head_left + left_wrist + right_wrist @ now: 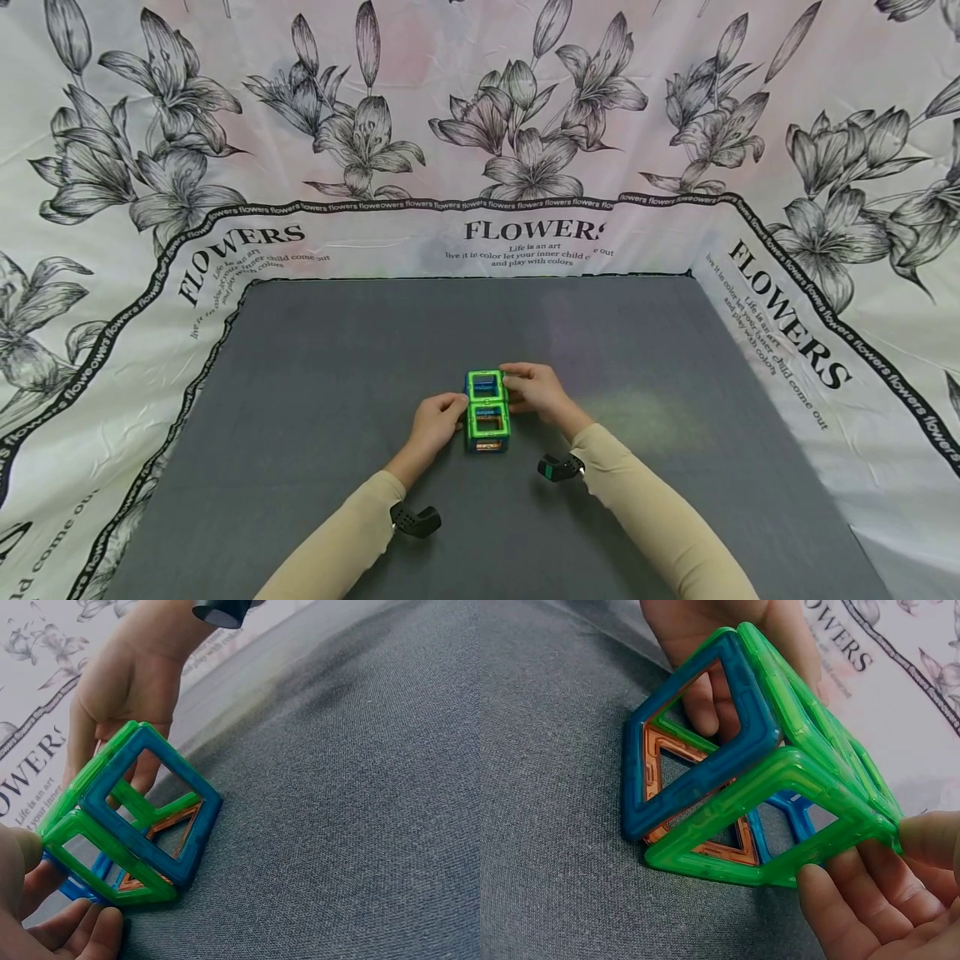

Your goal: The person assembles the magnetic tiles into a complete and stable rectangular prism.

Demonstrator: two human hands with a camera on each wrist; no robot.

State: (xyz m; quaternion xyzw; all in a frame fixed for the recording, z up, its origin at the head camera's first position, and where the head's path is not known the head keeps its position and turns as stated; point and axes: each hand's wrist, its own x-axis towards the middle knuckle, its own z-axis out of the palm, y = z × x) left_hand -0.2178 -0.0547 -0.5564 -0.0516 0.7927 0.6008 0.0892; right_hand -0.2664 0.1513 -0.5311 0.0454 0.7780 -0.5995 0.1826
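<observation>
A box-like block of magnetic tiles [487, 403], two squares long, stands on the dark grey table. Two green frames form its top, and green frames show on its sides. At its near end is a blue square tile [180, 769], and an orange tile [652, 769] lies low inside. My left hand [435, 421] holds the left side, thumb at the top edge and fingers curled lower down. On the far right, my right hand [538, 390] pinches the block by its upper edge, with fingertips against the green side frame.
A grey cloth surface [337, 350] spreads around the block. White fabric printed with flowers [532, 167] rises behind and along both sides. Dark wrist devices hang at the left cuff [416, 521] and right cuff [560, 468].
</observation>
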